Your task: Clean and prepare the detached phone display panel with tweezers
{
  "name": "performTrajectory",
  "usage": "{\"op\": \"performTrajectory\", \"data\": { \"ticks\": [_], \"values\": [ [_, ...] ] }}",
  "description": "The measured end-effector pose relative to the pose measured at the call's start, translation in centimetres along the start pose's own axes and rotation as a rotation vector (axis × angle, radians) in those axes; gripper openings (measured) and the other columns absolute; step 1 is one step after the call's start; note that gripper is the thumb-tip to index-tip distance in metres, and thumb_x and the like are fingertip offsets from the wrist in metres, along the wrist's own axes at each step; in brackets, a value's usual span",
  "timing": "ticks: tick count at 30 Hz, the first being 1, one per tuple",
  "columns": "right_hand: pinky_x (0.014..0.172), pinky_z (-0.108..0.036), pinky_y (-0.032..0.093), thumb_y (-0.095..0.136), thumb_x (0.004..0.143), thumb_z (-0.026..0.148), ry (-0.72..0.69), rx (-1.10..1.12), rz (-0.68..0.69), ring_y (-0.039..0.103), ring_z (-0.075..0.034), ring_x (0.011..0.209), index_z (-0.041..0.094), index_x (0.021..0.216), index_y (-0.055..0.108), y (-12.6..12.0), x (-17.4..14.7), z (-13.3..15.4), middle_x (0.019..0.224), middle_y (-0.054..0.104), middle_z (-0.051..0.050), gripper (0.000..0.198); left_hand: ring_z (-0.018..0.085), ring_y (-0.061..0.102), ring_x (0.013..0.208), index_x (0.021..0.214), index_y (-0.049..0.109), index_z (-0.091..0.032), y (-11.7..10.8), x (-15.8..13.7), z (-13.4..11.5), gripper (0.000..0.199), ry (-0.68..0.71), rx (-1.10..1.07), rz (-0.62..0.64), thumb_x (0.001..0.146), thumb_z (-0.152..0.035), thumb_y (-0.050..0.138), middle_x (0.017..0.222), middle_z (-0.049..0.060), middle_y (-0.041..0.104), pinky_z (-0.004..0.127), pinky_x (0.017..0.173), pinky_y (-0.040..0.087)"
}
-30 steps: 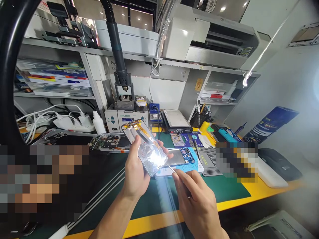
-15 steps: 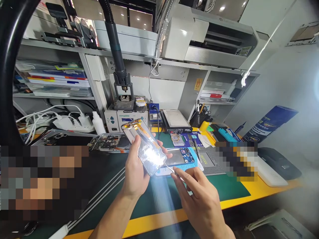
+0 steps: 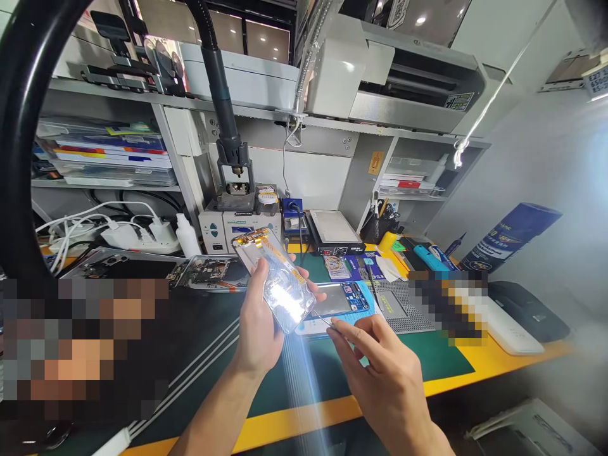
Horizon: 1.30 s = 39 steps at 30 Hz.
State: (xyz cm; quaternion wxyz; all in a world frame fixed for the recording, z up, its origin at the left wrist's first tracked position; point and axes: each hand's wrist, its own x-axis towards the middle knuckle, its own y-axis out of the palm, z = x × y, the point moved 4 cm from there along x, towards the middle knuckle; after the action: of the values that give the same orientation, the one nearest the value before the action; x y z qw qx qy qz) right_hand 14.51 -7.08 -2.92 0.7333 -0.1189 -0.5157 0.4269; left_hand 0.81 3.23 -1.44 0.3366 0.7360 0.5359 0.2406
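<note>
My left hand (image 3: 260,320) is closed around a phone screen (image 3: 280,282), held tilted above the bench with its shiny back toward me. A strip of orange flex cable runs along the screen's upper part, and light glares off its lower end. Between the thumb and fingers of my right hand (image 3: 380,361) is a thin metal tool (image 3: 325,320), perhaps tweezers; its tip is at the screen's lower right edge. Behind the hands, an opened blue phone frame (image 3: 339,299) with its circuit board showing lies on a light blue pad (image 3: 370,310).
A green mat (image 3: 446,361) covers the yellow-edged bench. Opened phone parts (image 3: 216,272) lie at left. Farther back stand a soldering or hot-air station (image 3: 240,231), a flat heating plate (image 3: 335,228) and a pen holder (image 3: 380,225). A blue spray can (image 3: 513,237) is at right.
The view has shifted slightly. Both hands keep nearly the same pose, with the tool tip still at the screen's lower edge. The glare on the screen has moved a little.
</note>
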Motion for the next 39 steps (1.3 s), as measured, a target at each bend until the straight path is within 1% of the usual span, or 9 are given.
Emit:
{"op": "performTrajectory", "data": {
  "ticks": [2, 5, 7, 10, 13, 16, 20, 31, 39],
  "values": [
    [0.05, -0.024, 0.037, 0.064, 0.097, 0.028, 0.11, 0.115, 0.062, 0.048, -0.013, 0.058, 0.022, 0.105, 0.076, 0.1, 0.2, -0.2, 0.075, 0.055, -0.001, 0.015, 0.027, 0.07, 0.082, 0.113, 0.068, -0.014, -0.1, 0.1, 0.0, 0.049, 0.016, -0.003, -0.001, 0.092, -0.056, 0.052, 0.09, 0.009, 0.072, 0.052, 0.083, 0.06],
    [0.056, -0.025, 0.037, 0.063, 0.096, 0.044, 0.395, 0.381, 0.25, 0.047, -0.015, 0.066, 0.023, 0.095, 0.075, 0.4, 0.4, -0.4, 0.074, 0.055, -0.001, 0.024, 0.028, 0.07, 0.079, 0.112, 0.067, -0.015, 0.0, 0.1, -0.2, 0.048, 0.063, -0.015, 0.021, 0.094, -0.055, 0.047, 0.09, 0.01, 0.072, 0.053, 0.079, 0.06],
    [0.055, -0.026, 0.032, 0.059, 0.097, 0.053, 0.55, 0.555, 0.346, 0.041, -0.013, 0.064, 0.02, 0.082, 0.071, 0.5, 0.3, -0.2, 0.071, 0.051, 0.0, 0.038, 0.028, 0.069, 0.075, 0.11, 0.067, -0.014, 0.2, -0.1, -0.5, 0.048, 0.088, -0.031, 0.056, 0.096, -0.052, 0.042, 0.088, 0.011, 0.071, 0.053, 0.073, 0.06],
    [0.047, -0.025, 0.018, 0.055, 0.095, 0.062, 0.767, 0.831, 0.468, 0.025, -0.008, 0.052, 0.016, 0.067, 0.06, 0.9, -0.2, 0.2, 0.057, 0.034, 0.006, 0.054, 0.03, 0.07, 0.072, 0.106, 0.068, -0.013, 0.5, -0.4, -0.9, 0.051, 0.098, -0.049, 0.104, 0.097, -0.052, 0.037, 0.085, 0.012, 0.071, 0.051, 0.068, 0.06],
    [0.041, -0.022, 0.012, 0.063, 0.092, 0.059, 0.934, 1.112, 0.603, 0.021, -0.005, 0.044, 0.015, 0.077, 0.068, 1.7, -1.0, 0.8, 0.053, 0.033, 0.008, 0.047, 0.031, 0.07, 0.069, 0.105, 0.069, -0.012, 0.7, -0.7, -1.3, 0.055, 0.101, -0.059, 0.133, 0.095, -0.054, 0.036, 0.082, 0.014, 0.07, 0.05, 0.063, 0.059],
    [0.036, -0.019, 0.013, 0.068, 0.09, 0.051, 0.979, 1.305, 0.685, 0.026, -0.003, 0.039, 0.014, 0.091, 0.075, 2.2, -1.4, 1.4, 0.057, 0.045, 0.005, 0.038, 0.031, 0.068, 0.068, 0.106, 0.07, -0.011, 0.7, -0.7, -1.4, 0.06, 0.077, -0.091, 0.176, 0.095, -0.058, 0.033, 0.081, 0.014, 0.069, 0.048, 0.059, 0.058],
    [0.036, -0.018, 0.011, 0.068, 0.092, 0.051, 1.007, 1.381, 0.744, 0.023, 0.001, 0.036, 0.012, 0.093, 0.078, 2.7, -1.5, 1.6, 0.059, 0.053, 0.003, 0.04, 0.03, 0.068, 0.069, 0.107, 0.072, -0.01, 0.6, -0.6, -1.2, 0.062, 0.005, -0.141, 0.228, 0.094, -0.059, 0.036, 0.083, 0.014, 0.069, 0.046, 0.059, 0.058],
    [0.036, -0.018, 0.01, 0.069, 0.092, 0.048, 1.05, 1.369, 0.703, 0.023, 0.001, 0.036, 0.012, 0.088, 0.079, 3.0, -1.3, 1.1, 0.055, 0.049, 0.005, 0.038, 0.031, 0.068, 0.067, 0.106, 0.072, -0.009, 0.7, -0.6, -1.2, 0.064, -0.056, -0.131, 0.212, 0.093, -0.061, 0.037, 0.083, 0.016, 0.069, 0.048, 0.056, 0.059],
    [0.037, -0.018, 0.009, 0.071, 0.09, 0.049, 1.063, 1.347, 0.677, 0.024, 0.001, 0.037, 0.012, 0.086, 0.078, 3.1, -1.3, 1.0, 0.057, 0.048, 0.006, 0.038, 0.031, 0.067, 0.065, 0.104, 0.071, -0.008, 0.8, -0.6, -1.2, 0.066, 0.005, -0.077, 0.177, 0.094, -0.06, 0.031, 0.079, 0.015, 0.067, 0.047, 0.054, 0.058]
  ]
}}
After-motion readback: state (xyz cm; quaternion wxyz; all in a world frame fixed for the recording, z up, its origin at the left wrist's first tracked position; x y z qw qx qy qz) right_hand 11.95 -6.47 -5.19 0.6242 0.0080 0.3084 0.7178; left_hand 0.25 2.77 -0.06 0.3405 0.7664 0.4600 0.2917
